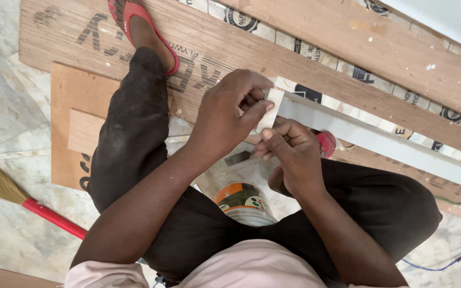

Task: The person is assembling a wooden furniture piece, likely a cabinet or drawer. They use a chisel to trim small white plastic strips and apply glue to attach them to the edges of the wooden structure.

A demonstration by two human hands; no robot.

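Looking down, I see a round tin [244, 204] between my knees, its contents hidden. My left hand [228, 114] pinches a small pale strip [271, 109], grip clamped; my right hand [293, 154] is curled beneath it, fingertips touching.

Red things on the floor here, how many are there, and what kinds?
Red sandals: 2, one on the foot up top, one peeking out behind the right hand
Red broom handle: 1
Total: 3
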